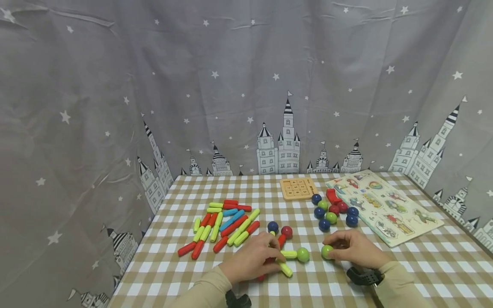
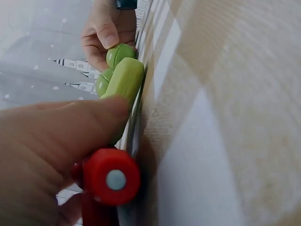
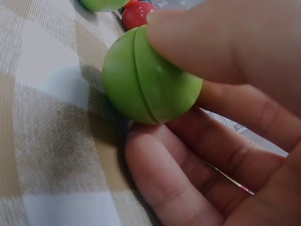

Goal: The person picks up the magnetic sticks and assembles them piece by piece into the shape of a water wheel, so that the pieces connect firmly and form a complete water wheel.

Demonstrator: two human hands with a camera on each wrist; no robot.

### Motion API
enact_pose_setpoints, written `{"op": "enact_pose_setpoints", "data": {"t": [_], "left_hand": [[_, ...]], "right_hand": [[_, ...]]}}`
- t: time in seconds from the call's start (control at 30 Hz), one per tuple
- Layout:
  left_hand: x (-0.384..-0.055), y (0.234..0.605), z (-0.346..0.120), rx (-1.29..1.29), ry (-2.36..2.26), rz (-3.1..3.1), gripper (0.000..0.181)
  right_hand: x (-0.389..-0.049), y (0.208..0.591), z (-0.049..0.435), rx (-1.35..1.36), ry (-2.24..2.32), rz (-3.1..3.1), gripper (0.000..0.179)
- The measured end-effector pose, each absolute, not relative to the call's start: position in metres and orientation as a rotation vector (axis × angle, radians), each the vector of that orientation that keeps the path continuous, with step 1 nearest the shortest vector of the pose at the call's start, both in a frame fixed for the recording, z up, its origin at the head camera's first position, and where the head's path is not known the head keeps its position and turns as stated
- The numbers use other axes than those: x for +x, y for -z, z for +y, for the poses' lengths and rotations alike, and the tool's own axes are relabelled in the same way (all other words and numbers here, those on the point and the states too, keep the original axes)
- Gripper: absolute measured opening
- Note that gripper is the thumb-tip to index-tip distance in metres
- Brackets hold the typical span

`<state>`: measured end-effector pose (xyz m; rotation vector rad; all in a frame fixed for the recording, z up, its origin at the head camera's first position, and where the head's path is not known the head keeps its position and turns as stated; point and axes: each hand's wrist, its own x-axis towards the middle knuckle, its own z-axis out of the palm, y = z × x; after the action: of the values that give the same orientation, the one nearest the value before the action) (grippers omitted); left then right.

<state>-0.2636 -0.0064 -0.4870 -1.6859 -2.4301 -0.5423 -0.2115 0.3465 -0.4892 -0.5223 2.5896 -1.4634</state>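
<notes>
My left hand (image 1: 256, 256) bends over a few sticks at the front middle of the table, thumb and fingers pinching a yellow-green stick (image 1: 285, 269). In the left wrist view a red stick (image 2: 113, 176) with a silvery disc in its end shows below the thumb. Another yellow-green stick (image 1: 289, 254) points right, its tip against a green ball (image 1: 303, 255). Beyond the left fingers a red stick (image 1: 282, 241) runs toward a red ball (image 1: 286, 232), beside a dark blue ball (image 1: 272, 226). With thumb and fingers, my right hand (image 1: 356, 248) holds a second green ball (image 3: 150, 80).
Many red, yellow-green and blue sticks (image 1: 233, 220) lie at the left. Dark blue, red and green balls (image 1: 331, 218) cluster right of centre, with red blocks (image 1: 333, 196) behind. A wooden number puzzle (image 1: 298, 189) and a picture board (image 1: 385, 207) lie toward the curtain (image 1: 246, 85).
</notes>
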Motion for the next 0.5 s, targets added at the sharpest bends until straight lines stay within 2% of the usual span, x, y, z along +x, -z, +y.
{"op": "enact_pose_setpoints", "data": {"t": [0.27, 0.5], "left_hand": [[-0.264, 0.494, -0.003, -1.594, 0.608, -2.439, 0.02], [-0.262, 0.498, 0.001, -1.46, 0.692, -2.489, 0.021]], "right_hand": [[-0.209, 0.485, 0.335, -0.638, 1.438, 2.481, 0.023], [-0.203, 0.486, 0.303, -0.736, 1.472, 2.367, 0.025]]}}
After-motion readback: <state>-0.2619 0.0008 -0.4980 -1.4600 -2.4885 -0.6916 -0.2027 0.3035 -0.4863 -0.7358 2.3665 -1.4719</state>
